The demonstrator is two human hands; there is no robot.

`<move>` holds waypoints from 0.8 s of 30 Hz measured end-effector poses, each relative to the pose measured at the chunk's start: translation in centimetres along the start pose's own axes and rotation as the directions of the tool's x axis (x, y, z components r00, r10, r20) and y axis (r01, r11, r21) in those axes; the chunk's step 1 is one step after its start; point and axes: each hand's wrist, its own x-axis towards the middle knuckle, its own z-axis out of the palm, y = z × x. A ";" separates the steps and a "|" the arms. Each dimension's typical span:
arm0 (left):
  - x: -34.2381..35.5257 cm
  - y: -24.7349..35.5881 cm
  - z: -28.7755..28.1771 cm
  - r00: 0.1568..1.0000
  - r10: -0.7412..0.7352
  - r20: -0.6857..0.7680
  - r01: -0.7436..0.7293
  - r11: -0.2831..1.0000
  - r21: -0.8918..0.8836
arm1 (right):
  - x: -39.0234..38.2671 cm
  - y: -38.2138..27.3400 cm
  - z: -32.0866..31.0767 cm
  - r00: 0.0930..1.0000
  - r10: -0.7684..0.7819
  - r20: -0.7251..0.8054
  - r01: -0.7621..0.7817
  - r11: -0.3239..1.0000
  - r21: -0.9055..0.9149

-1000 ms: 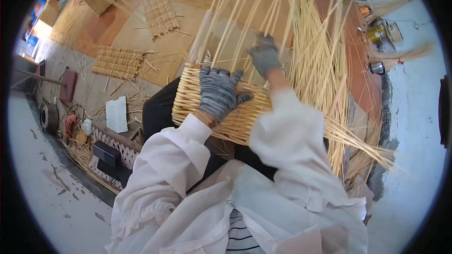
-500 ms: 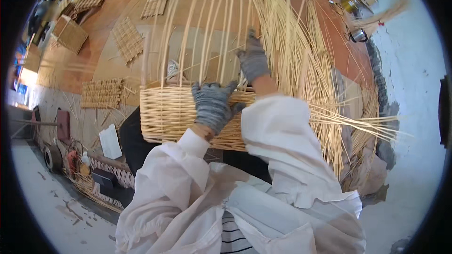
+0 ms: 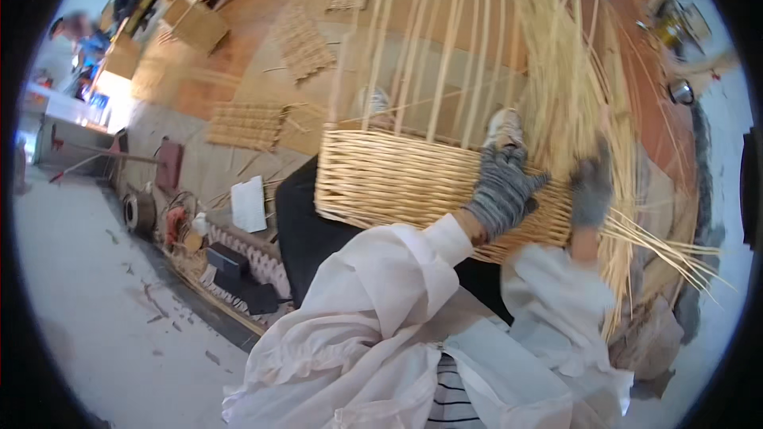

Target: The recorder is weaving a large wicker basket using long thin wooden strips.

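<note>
Weaving stage: left hand (image 3: 502, 191) flat on wicker basket (image 3: 389, 179) wall; right hand (image 3: 591, 191), at 3 o'clock, gripping loose willow rods (image 3: 584, 87). Next weave needs firm, even tension.

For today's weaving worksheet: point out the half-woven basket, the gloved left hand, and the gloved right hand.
half-woven basket (image 3: 381, 179), head view, on its woven side wall.
left hand (image 3: 502, 191), head view, on the back of the grey glove.
right hand (image 3: 592, 191), head view, on the glove's back.

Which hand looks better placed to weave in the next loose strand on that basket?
Probably the right hand: it sits at the basket edge beside the loose strands. The left hand lies flat on the woven wall, seemingly steadying it.
</note>
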 end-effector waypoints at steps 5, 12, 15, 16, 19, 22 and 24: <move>-8.0 -9.7 -5.9 0.632 -0.482 -0.607 0.129 0.837 -0.531 | -2.8 5.6 -10.0 0.883 0.084 -0.462 -0.100 0.995 -0.011; -11.5 -19.8 -6.1 0.610 -0.701 -0.370 0.262 0.619 -0.741 | -1.0 -15.9 18.4 0.459 -0.800 0.386 0.875 0.482 -0.043; -10.2 -18.7 -7.1 0.657 -0.716 -0.235 0.222 0.482 -0.847 | 5.5 -12.0 29.9 0.314 -0.372 0.874 0.949 0.103 -0.297; -8.4 -17.9 -6.8 0.699 -0.695 -0.168 0.177 0.396 -0.901 | 10.9 -5.8 32.2 0.379 -0.210 0.901 0.914 0.239 -0.329; -11.6 -19.8 -6.5 0.631 -0.745 -0.217 0.168 0.405 -0.899 | 8.8 -9.6 36.1 0.271 -0.122 0.955 0.945 0.222 -0.240; -11.1 -20.3 -6.1 0.653 -0.714 -0.252 0.150 0.449 -0.881 | 11.9 -9.6 36.7 0.276 0.003 0.961 0.944 0.189 -0.271; -9.8 -20.0 -5.5 0.711 -0.655 -0.255 0.148 0.494 -0.857 | 17.0 -7.0 37.3 0.370 0.650 0.664 0.919 -0.148 -0.366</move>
